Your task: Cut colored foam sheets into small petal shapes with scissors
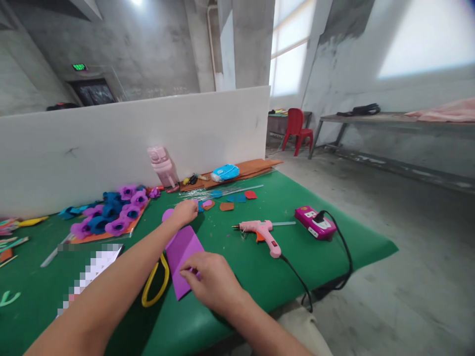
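My left hand point(186, 212) reaches over the green table, its fingers closed beside small blue and pink cut pieces point(207, 203); what it pinches, if anything, is hidden. My right hand point(211, 277) is over the lower right part of a purple sheet point(181, 249), thumb and forefinger brought together; nothing can be made out between them. A yellow loop point(156, 282), perhaps a scissor handle, lies left of the sheet. Right of the hands, a pink glue gun point(260, 230) rests on the table with its nozzle pointing left.
A magenta power strip point(315, 223) with a black cable sits at the right. Purple and blue flowers point(115, 210) lie at the left. Along the white board point(208, 128) are a pink bottle point(163, 168), brown sheets point(252, 169) and a blue packet point(225, 172).
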`<state>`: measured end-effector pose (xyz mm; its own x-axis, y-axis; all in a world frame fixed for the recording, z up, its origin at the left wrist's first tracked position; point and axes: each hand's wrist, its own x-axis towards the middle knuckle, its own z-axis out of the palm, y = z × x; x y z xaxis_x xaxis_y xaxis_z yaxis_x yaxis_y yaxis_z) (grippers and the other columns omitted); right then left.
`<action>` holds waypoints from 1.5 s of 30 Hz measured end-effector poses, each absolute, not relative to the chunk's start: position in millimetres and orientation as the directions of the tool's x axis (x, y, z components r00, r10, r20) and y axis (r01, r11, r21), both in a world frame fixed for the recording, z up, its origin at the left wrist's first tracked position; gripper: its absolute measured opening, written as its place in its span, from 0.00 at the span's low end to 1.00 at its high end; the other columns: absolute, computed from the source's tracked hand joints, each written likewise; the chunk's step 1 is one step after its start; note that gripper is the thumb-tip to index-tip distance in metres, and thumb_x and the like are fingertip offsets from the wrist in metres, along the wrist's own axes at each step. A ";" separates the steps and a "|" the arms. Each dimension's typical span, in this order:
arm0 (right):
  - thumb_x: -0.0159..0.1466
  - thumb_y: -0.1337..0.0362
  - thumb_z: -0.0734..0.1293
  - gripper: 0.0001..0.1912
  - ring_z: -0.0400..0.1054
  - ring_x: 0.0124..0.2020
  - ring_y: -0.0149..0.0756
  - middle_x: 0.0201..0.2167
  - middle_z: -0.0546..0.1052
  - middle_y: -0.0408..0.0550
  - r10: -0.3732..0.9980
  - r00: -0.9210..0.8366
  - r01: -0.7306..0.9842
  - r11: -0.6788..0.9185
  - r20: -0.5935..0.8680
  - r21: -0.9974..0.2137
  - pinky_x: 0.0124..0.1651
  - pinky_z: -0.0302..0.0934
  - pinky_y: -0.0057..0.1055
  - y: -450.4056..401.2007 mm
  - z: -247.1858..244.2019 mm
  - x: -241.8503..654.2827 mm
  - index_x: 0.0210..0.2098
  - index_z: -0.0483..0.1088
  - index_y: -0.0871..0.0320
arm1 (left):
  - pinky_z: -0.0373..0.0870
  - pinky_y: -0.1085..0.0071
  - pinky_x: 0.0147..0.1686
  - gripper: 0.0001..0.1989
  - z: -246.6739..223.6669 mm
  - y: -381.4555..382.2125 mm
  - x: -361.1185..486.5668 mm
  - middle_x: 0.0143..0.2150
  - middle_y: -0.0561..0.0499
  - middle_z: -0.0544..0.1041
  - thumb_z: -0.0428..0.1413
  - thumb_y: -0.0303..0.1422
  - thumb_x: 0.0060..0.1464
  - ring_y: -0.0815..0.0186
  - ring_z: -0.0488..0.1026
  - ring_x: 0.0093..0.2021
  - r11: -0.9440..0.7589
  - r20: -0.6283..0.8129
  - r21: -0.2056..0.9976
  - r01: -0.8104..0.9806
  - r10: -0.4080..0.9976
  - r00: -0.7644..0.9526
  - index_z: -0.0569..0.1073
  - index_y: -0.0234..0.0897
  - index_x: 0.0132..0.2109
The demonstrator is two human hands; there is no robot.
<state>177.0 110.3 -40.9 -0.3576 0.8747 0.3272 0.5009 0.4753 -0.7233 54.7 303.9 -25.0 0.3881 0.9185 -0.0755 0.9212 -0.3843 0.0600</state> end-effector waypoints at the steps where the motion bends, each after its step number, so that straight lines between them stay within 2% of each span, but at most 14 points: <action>1: 0.63 0.65 0.62 0.09 0.71 0.38 0.34 0.35 0.79 0.46 0.885 -0.350 0.540 0.458 0.307 -0.706 0.43 0.59 0.27 115.3 -42.2 180.8 0.38 0.75 0.54 | 0.72 0.59 0.44 0.16 -22.4 300.2 54.4 0.52 0.45 0.71 0.53 0.36 0.59 0.61 0.72 0.47 -0.384 -0.047 0.064 0.921 0.921 0.387 0.68 0.36 0.53; 3: 0.63 0.67 0.61 0.11 0.71 0.40 0.36 0.36 0.79 0.48 0.920 -0.297 0.650 0.390 0.255 -0.653 0.45 0.58 0.28 125.3 -44.3 190.4 0.38 0.75 0.56 | 0.72 0.60 0.43 0.15 -13.0 287.7 50.4 0.50 0.46 0.72 0.54 0.37 0.59 0.62 0.72 0.45 -0.388 0.003 0.081 0.918 0.921 0.389 0.69 0.35 0.51; 7: 0.63 0.71 0.57 0.14 0.69 0.42 0.39 0.37 0.78 0.54 0.965 -0.217 0.808 0.262 0.147 -0.527 0.46 0.57 0.31 136.5 -47.9 204.6 0.39 0.75 0.59 | 0.69 0.71 0.38 0.08 7.1 235.5 33.3 0.36 0.50 0.78 0.53 0.32 0.57 0.66 0.74 0.36 -0.417 0.082 0.136 0.899 0.909 0.409 0.77 0.34 0.37; 10: 0.63 0.72 0.57 0.17 0.68 0.43 0.37 0.40 0.77 0.52 0.942 -0.294 0.794 0.335 0.161 -0.508 0.47 0.56 0.31 134.4 -49.5 203.6 0.43 0.74 0.56 | 0.67 0.75 0.34 0.08 5.7 179.3 23.8 0.34 0.53 0.79 0.53 0.31 0.54 0.68 0.74 0.34 -0.472 0.107 0.173 0.864 0.881 0.460 0.78 0.38 0.36; 14: 0.60 0.74 0.59 0.17 0.67 0.43 0.37 0.41 0.77 0.50 0.907 -0.387 0.755 0.416 0.168 -0.507 0.48 0.56 0.32 127.5 -49.0 197.8 0.39 0.76 0.55 | 0.67 0.67 0.39 0.10 -12.1 117.7 16.7 0.33 0.47 0.78 0.51 0.30 0.56 0.61 0.73 0.37 -0.509 0.131 0.161 0.846 0.860 0.493 0.78 0.36 0.36; 19: 0.58 0.77 0.59 0.19 0.68 0.44 0.37 0.39 0.78 0.49 0.933 -0.327 0.768 0.354 0.148 -0.534 0.50 0.56 0.31 127.2 -47.6 206.0 0.37 0.77 0.55 | 0.67 0.64 0.40 0.08 -19.1 88.7 4.2 0.37 0.46 0.77 0.54 0.27 0.54 0.58 0.72 0.40 -0.618 0.130 0.039 0.785 0.782 0.610 0.75 0.36 0.41; 22: 0.58 0.79 0.57 0.20 0.69 0.45 0.36 0.40 0.78 0.51 0.956 -0.233 0.762 0.293 0.177 -0.578 0.50 0.57 0.31 131.7 -47.0 216.1 0.38 0.76 0.58 | 0.67 0.66 0.36 0.08 -23.7 84.7 6.5 0.34 0.46 0.77 0.55 0.22 0.49 0.58 0.72 0.38 -0.628 0.091 -0.051 0.776 0.771 0.630 0.75 0.35 0.37; 24: 0.58 0.79 0.55 0.20 0.69 0.45 0.36 0.41 0.78 0.52 0.959 -0.192 0.729 0.282 0.208 -0.624 0.51 0.58 0.31 135.2 -46.2 220.6 0.38 0.76 0.60 | 0.67 0.66 0.35 0.08 -30.2 83.3 12.5 0.32 0.44 0.75 0.52 0.20 0.51 0.58 0.72 0.36 -0.597 0.127 -0.078 0.798 0.788 0.602 0.74 0.33 0.33; 28: 0.60 0.76 0.55 0.17 0.70 0.42 0.36 0.39 0.78 0.51 0.951 -0.130 0.529 0.306 0.280 -0.792 0.49 0.61 0.34 131.0 -41.4 222.0 0.38 0.74 0.61 | 0.66 0.65 0.34 0.10 -40.2 72.2 18.1 0.31 0.45 0.74 0.49 0.21 0.55 0.58 0.70 0.35 -0.554 0.217 -0.079 0.829 0.802 0.557 0.73 0.33 0.32; 32: 0.61 0.63 0.60 0.11 0.69 0.32 0.33 0.35 0.76 0.48 0.987 0.018 0.038 0.158 0.159 -0.987 0.36 0.64 0.31 88.3 -40.6 219.7 0.39 0.71 0.59 | 0.65 0.67 0.35 0.08 -39.7 39.4 7.4 0.33 0.49 0.74 0.50 0.25 0.57 0.62 0.69 0.35 -0.599 0.271 -0.022 0.801 0.768 0.581 0.73 0.37 0.35; 35: 0.58 0.54 0.66 0.13 0.65 0.26 0.30 0.27 0.74 0.45 0.994 0.087 -0.229 -0.051 -0.073 -0.972 0.28 0.61 0.27 33.6 -52.7 216.6 0.32 0.70 0.59 | 0.63 0.66 0.34 0.09 -39.0 8.5 -2.4 0.34 0.49 0.74 0.49 0.25 0.58 0.63 0.67 0.35 -0.670 0.310 -0.006 0.742 0.705 0.638 0.73 0.38 0.37; 39: 0.53 0.53 0.71 0.15 0.64 0.25 0.28 0.23 0.69 0.41 0.961 0.102 -0.364 -0.203 -0.255 -0.909 0.30 0.61 0.25 -27.7 -76.5 204.4 0.29 0.68 0.58 | 0.62 0.64 0.36 0.09 -39.9 -20.8 -8.2 0.37 0.47 0.76 0.49 0.24 0.58 0.61 0.68 0.37 -0.724 0.319 -0.057 0.687 0.639 0.700 0.73 0.37 0.40; 41: 0.53 0.51 0.70 0.17 0.67 0.27 0.30 0.25 0.72 0.43 0.943 0.010 -0.416 -0.299 -0.333 -0.859 0.33 0.63 0.28 -40.3 -84.3 195.8 0.32 0.69 0.58 | 0.62 0.64 0.36 0.08 -37.1 -26.4 -8.8 0.37 0.47 0.76 0.49 0.26 0.59 0.60 0.68 0.38 -0.736 0.310 -0.048 0.675 0.632 0.711 0.73 0.36 0.41; 45: 0.51 0.50 0.71 0.19 0.68 0.24 0.31 0.24 0.72 0.42 0.898 -0.187 -0.488 -0.437 -0.398 -0.756 0.31 0.66 0.29 -33.1 -89.4 184.2 0.31 0.69 0.59 | 0.63 0.65 0.37 0.10 -21.7 -17.0 -9.4 0.38 0.47 0.77 0.50 0.34 0.61 0.62 0.67 0.38 -0.726 0.308 0.100 0.681 0.673 0.672 0.74 0.37 0.41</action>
